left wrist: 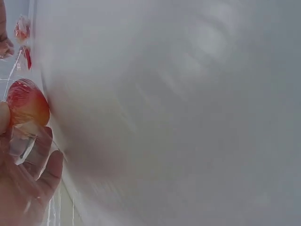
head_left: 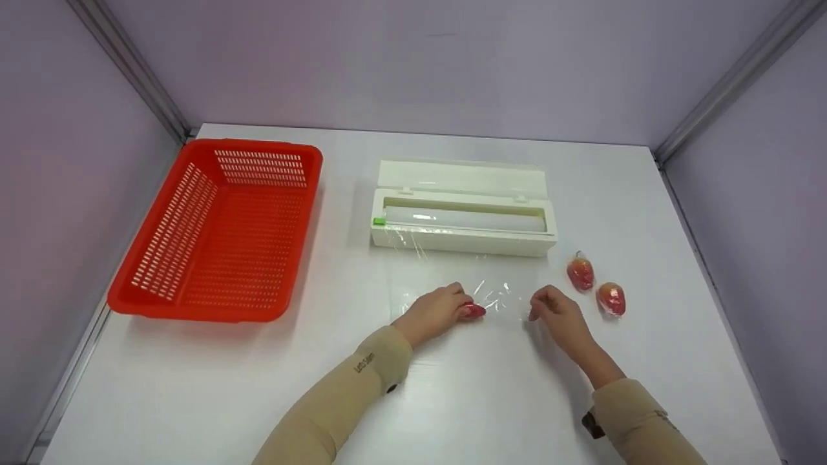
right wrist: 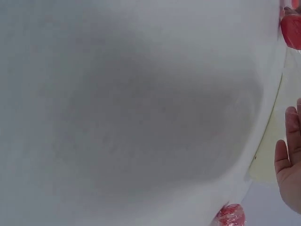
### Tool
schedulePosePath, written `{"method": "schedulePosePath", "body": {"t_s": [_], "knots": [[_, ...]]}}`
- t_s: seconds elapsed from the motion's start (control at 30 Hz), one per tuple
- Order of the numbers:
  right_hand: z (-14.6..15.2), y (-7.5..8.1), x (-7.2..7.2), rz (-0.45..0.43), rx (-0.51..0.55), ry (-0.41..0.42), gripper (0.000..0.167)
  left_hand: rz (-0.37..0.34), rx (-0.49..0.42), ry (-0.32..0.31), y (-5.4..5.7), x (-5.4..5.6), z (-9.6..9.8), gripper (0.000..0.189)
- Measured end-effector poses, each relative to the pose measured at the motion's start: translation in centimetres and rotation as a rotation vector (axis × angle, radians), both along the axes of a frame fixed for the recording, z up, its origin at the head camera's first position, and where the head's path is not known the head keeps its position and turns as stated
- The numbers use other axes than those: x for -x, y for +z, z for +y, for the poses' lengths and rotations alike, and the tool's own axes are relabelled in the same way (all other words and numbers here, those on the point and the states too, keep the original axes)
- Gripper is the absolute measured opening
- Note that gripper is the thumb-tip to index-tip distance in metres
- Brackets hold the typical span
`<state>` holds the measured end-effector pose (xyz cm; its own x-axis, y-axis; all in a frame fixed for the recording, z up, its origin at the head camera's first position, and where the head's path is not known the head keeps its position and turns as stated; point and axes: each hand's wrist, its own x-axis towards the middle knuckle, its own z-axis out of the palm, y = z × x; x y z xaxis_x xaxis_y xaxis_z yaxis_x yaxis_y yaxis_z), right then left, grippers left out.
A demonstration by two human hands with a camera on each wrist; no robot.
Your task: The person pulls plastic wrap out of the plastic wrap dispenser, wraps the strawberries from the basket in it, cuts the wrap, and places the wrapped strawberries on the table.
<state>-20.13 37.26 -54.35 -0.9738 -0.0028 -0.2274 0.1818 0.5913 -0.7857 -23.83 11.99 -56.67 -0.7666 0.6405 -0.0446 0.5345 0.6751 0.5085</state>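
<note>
My left hand [head_left: 434,313] grips a small red-and-yellow fruit [left wrist: 28,101] low over the table. Clear plastic film [head_left: 497,294] lies around that fruit and over the fingers, and in the head view the hand hides most of the fruit. The film runs out from the roll [head_left: 465,218] in a white dispenser box [head_left: 465,242] with its lid raised. At the film's right edge, my right hand [head_left: 561,320] pinches the film between thumb and fingers. Two film-wrapped fruits, one upper [head_left: 581,272] and one lower [head_left: 611,299], lie just right of this hand.
A red plastic basket [head_left: 200,312] with slotted sides stands at the left of the white table [head_left: 349,258]. A green slider [head_left: 379,221] sits at the dispenser's left end. Pale walls [head_left: 413,71] enclose the table at the back and both sides.
</note>
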Motion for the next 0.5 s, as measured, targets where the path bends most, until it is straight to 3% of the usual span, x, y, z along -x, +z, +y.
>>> {"method": "schedulePosePath", "body": {"t_s": [0.17, 0.23, 0.4, 0.5], "knots": [[0.2, -1.5, 1.5, -0.043, -0.056, -0.084, 0.013, -0.069, -0.037, 0.010, -0.4, 0.5, 0.2, 0.031], [0.2, -1.8, 1.9, -0.033, -0.155, -0.055, 0.012, -0.099, -0.052, 0.013, -0.5, 0.7, 0.3, 0.032], [-0.5, -1.5, 2.6, 0.010, -0.523, 0.096, 0.015, -0.173, -0.104, 0.041, -0.5, 1.2, 0.4, 0.030], [-0.6, -1.1, 2.9, -0.001, -0.609, 0.108, 0.019, -0.192, -0.130, 0.057, -0.5, 1.5, 0.5, 0.029]]}}
